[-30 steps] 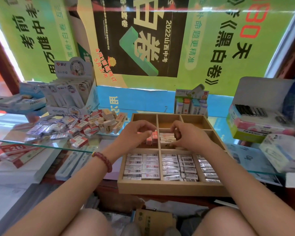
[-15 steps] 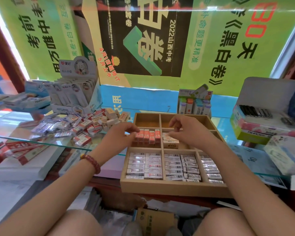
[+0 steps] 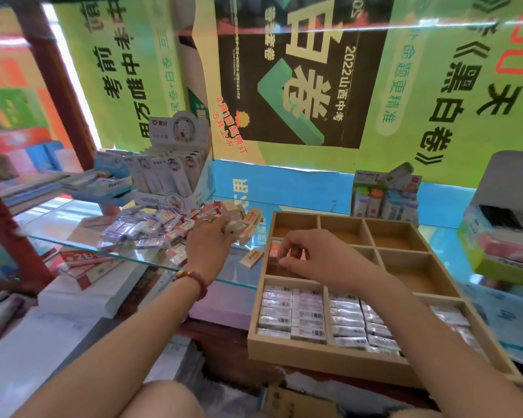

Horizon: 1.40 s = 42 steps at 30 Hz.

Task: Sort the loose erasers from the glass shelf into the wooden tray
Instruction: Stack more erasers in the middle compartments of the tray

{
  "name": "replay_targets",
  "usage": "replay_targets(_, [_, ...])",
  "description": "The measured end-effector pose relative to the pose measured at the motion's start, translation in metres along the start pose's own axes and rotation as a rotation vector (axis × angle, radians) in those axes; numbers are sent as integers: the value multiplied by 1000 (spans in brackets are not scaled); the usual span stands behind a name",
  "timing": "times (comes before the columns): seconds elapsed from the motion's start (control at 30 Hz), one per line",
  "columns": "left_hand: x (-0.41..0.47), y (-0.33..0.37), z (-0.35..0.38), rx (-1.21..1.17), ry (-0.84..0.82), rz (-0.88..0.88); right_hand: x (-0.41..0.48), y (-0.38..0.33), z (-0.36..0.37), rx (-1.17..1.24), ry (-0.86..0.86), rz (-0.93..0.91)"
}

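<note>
A wooden tray [image 3: 314, 356] with several compartments sits on the glass shelf [image 3: 73, 233]. Its front compartments hold rows of white wrapped erasers [image 3: 293, 312]. A pile of loose erasers [image 3: 147, 227] lies on the shelf to the left, with tan ones [image 3: 252, 219] at its right end. My left hand [image 3: 209, 241] rests on that pile, fingers curled round some tan erasers. One tan eraser [image 3: 252, 257] lies alone beside the tray. My right hand [image 3: 314, 256] hovers over the middle-left compartment and pinches a red eraser [image 3: 274, 251] standing there.
A display box of white correction tapes [image 3: 169, 173] stands behind the pile. Another small display box [image 3: 384, 197] stands behind the tray, and open boxes [image 3: 501, 236] sit at the right. Books and packs [image 3: 82, 267] lie under the glass at the left.
My left hand left the tray and moved left onto the pile of loose erasers. My right hand shifted left from the middle compartment to the red erasers.
</note>
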<state>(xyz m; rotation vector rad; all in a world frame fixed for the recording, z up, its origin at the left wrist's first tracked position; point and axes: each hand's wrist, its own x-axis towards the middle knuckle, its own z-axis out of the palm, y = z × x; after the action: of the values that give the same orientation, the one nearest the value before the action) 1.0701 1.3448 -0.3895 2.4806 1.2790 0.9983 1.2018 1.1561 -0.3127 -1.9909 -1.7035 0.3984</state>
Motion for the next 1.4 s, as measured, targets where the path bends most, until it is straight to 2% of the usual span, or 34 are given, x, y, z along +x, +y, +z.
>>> replay_targets(0.17, [2, 4, 7, -24, 18, 34, -2, 6, 1, 0, -21, 10])
replay_targets(0.3, [-4, 16, -6, -408, -105, -76, -4, 14, -4, 7, 12, 27])
replay_targets(0.37, [-7, 23, -11, -527, -184, -89, -4, 16, -7, 25, 33, 33])
replay_targets(0.43, [-9, 27, -11, -481, -298, -61, -4, 15, -8, 30, 50, 31])
replay_targets(0.53, [-13, 27, -3, -254, -456, -6, -3, 12, -8, 39, 54, 17])
replay_targets(0.7, [-13, 20, 8, -143, -502, -4, -6, 7, -7, 38, 41, -1])
replay_targets(0.8, [-14, 19, 6, -100, -469, 26, -7, 9, -8, 30, 27, 5])
replay_targets(0.97, [-22, 21, -16, -226, -344, 78, -9, 15, -10, 54, 52, 36])
replay_targets(1.1, [-22, 45, -48, -317, -201, 235, -5, 12, -8, 145, 123, 56])
replay_targets(1.23, [-25, 75, -70, -426, -70, 341, -2, -3, -6, 429, 179, 29])
replay_targets(1.33, [-27, 83, -78, -429, -64, 433, -6, -10, -9, 607, 193, -5])
replay_targets(1.4, [-28, 84, -81, -437, -105, 449, -9, -12, -9, 617, 194, -15])
